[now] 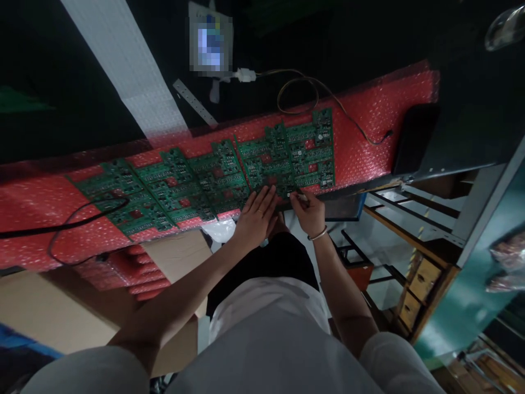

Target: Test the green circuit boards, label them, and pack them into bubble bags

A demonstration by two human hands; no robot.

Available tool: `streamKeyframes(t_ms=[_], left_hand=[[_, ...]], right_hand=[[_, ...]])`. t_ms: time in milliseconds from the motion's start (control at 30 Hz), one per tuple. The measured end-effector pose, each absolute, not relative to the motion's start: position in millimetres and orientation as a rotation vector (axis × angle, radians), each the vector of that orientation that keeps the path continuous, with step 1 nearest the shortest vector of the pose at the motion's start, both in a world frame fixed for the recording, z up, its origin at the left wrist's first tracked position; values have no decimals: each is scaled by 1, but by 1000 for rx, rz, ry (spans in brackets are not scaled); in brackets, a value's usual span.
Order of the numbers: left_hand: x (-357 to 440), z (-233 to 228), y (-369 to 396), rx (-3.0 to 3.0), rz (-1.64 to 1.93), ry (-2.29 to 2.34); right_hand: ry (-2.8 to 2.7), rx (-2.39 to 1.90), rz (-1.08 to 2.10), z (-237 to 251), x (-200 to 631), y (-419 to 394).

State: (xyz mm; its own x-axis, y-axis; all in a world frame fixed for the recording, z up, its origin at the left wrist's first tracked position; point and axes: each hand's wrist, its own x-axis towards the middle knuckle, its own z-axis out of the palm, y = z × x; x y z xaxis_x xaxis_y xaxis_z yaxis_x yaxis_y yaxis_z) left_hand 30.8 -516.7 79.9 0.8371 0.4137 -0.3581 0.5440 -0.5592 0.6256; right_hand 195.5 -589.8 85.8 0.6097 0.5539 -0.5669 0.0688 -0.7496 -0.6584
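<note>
Two green circuit board panels lie side by side on red bubble wrap [361, 131]. My left hand [256, 216] rests with its fingers stretched out at the near edge of the right circuit board panel [301, 145]. Close beside it, my right hand [309, 213] is closed in a pinch at the same near edge. A small pale thing shows by its fingertips, too small to name. The left circuit board panel [164, 183] lies apart from both hands, with a thin gap between the panels.
A small device with a lit screen [211, 44] stands at the back, a thin cable [320, 82] running from its white connector. A perforated strip [194, 103] lies nearby. A black cable [61, 225] crosses the left side. Cardboard boxes [176, 257] stand below the table edge.
</note>
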Motion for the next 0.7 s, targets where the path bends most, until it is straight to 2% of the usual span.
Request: streamKeyframes(t_ms=[700], left_hand=[[29, 75, -520, 2335, -130, 683]], right_hand=[[-928, -2489, 876, 74, 181, -596]])
